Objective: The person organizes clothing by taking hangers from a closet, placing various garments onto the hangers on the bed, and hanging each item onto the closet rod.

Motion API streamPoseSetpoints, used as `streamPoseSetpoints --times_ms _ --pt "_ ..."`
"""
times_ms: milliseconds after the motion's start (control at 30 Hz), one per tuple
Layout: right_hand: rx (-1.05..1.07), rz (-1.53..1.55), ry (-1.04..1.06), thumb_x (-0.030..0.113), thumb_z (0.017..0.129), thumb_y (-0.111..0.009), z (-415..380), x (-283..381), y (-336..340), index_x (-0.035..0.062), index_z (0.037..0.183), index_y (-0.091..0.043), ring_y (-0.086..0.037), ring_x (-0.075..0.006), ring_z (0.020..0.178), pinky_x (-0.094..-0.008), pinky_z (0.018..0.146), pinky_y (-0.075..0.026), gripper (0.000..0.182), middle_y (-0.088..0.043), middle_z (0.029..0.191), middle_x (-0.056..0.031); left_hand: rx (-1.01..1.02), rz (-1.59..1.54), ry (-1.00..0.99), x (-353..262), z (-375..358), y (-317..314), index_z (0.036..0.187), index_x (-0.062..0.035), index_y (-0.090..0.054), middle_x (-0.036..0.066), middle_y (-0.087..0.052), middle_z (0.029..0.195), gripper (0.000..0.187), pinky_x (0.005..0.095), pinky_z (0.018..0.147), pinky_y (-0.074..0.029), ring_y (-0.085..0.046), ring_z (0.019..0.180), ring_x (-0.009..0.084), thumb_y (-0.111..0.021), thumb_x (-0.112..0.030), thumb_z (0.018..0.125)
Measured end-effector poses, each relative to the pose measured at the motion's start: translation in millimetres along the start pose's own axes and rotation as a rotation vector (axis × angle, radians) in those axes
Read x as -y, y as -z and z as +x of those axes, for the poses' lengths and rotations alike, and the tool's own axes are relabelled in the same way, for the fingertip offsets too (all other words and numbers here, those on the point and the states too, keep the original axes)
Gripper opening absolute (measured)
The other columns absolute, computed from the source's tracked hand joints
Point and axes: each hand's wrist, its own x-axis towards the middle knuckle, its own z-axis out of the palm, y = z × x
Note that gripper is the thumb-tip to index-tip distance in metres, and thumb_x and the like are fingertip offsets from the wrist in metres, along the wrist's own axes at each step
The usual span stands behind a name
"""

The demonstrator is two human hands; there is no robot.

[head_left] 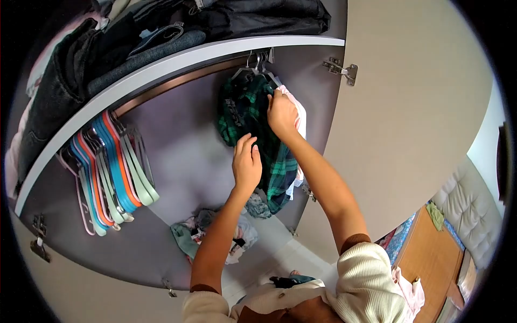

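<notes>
Both hands were raised into an open wardrobe, apart from each other. Left hand (pixel 246 164) lay flat, fingers spread, against the front of a green plaid shirt (pixel 253 126) that hung from a hanger (pixel 257 63) on the rail (pixel 177 81). Right hand (pixel 281 114) was higher, closed on the shirt's shoulder edge, just beside a white garment (pixel 299 121) hanging behind it.

At the far left of the rail hung a bunch of empty coloured hangers (pixel 110 169). Above them, a shelf (pixel 161 67) carried folded dark jeans (pixel 81 70). Below the left forearm, a heap of crumpled clothes (pixel 212 234) lay on the wardrobe floor. To the right stood the open door (pixel 420 107), its hinge (pixel 342 69) near the shirt's hanger.
</notes>
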Motion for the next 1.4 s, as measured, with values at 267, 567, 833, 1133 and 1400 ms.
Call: streamPoseSetpoints --times_ms 267,567,833,1133,1400 --pt "0.055 -0.018 0.047 0.021 0.093 -0.056 -19 -12 -17 0.0 0.097 -0.056 -0.064 -0.0418 0.075 -0.0508 0.066 -0.051 0.021 -0.062 0.097 -0.0235 -0.003 0.008 0.003 7 -11 -6 0.112 0.0003 -0.06 0.016 -0.057 0.125 0.023 0.0409 0.097 -0.043 -0.054 0.113 0.0365 -0.051 -0.008 0.094" --pt "0.037 -0.139 0.117 0.018 0.092 -0.056 -44 -22 -9 -0.0015 0.123 -0.053 -0.057 -0.0358 0.102 -0.046 0.083 -0.049 0.037 -0.058 0.108 -0.0178 -0.003 0.028 0.06 3 -26 6 0.111 -0.0007 -0.06 0.015 -0.057 0.126 0.022 0.0415 0.095 -0.045 -0.055 0.112 0.037 -0.051 -0.009 0.093" --pt "-0.122 -0.124 0.283 0.015 0.083 -0.064 -81 5 24 -0.0015 0.129 -0.051 -0.045 -0.0375 0.12 -0.0493 0.103 -0.033 0.05 -0.047 0.134 -0.0218 -0.05 0.134 0.024 -6 -38 57 0.113 -0.0002 -0.06 0.016 -0.056 0.126 0.023 0.0428 0.095 -0.045 -0.054 0.113 0.0371 -0.051 -0.008 0.093" --pt "0.134 0.443 0.4 0.014 0.079 -0.067 -144 133 3 0.004 0.11 -0.062 -0.054 -0.0321 0.101 -0.0434 0.093 -0.038 0.033 -0.06 0.109 -0.0141 -0.267 0.445 -0.043 -17 -66 158 0.117 -0.0035 -0.06 0.014 -0.056 0.126 0.032 0.0456 0.1 -0.035 -0.05 0.116 0.0343 -0.053 -0.004 0.086" --pt "0.541 1.154 0.174 0.031 0.088 -0.066 -192 239 -41 0.0025 0.109 -0.066 -0.058 -0.0331 0.104 -0.0416 0.092 -0.043 0.035 -0.064 0.109 -0.0176 -0.373 0.703 -0.086 -19 -85 232 0.118 -0.0017 -0.059 0.014 -0.054 0.13 0.035 0.0439 0.103 -0.028 -0.046 0.123 0.0332 -0.054 -0.003 0.084"
